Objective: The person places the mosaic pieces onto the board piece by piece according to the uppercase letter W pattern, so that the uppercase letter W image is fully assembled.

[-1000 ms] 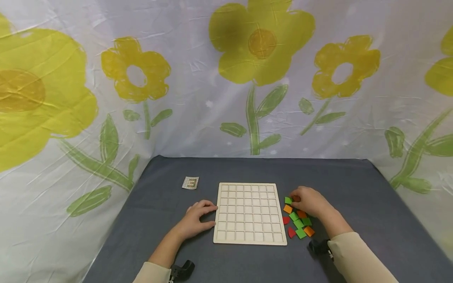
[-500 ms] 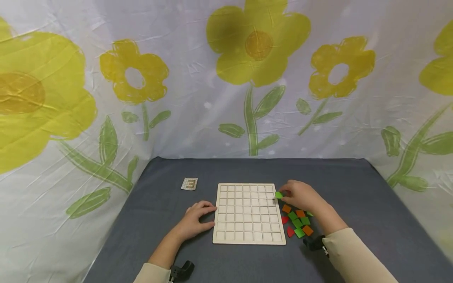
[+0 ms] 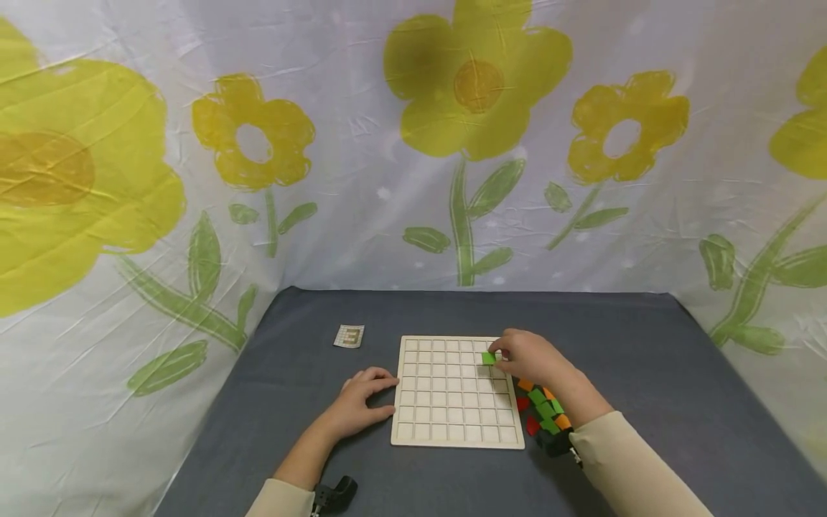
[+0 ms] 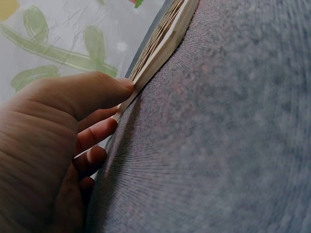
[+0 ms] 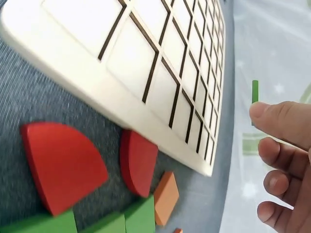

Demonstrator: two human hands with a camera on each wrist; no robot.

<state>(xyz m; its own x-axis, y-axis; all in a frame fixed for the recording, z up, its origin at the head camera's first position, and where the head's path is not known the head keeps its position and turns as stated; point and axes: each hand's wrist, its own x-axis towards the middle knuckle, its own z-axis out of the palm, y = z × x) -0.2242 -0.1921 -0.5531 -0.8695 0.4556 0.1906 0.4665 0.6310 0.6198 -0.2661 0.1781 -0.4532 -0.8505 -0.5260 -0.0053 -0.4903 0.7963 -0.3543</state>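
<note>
White curtain (image 3: 355, 237) printed with yellow flowers on green stems hangs behind a surface (image 3: 291, 373) covered in dark grey cloth. On it lies a pale wooden grid board (image 3: 446, 402), with a small patterned card (image 3: 349, 336) near its far left corner. At the board's left edge rests the left hand (image 3: 362, 402), its fingers relaxed, thumb and fingertips touching the rim. The right hand (image 3: 533, 355) pinches a green square tile (image 3: 487, 358) between thumb and finger over the far right part of the grid; whether the tile touches the board is hard to tell. Just beside the board's right edge, partly hidden by the right wrist, lie loose green tiles (image 3: 545, 411), orange tiles (image 3: 525, 385) and two red quarter-circle pieces (image 5: 65, 165). Beige sleeves (image 3: 629, 456) cover both forearms, with black wrist cameras (image 3: 336, 495) at the cuffs.
</note>
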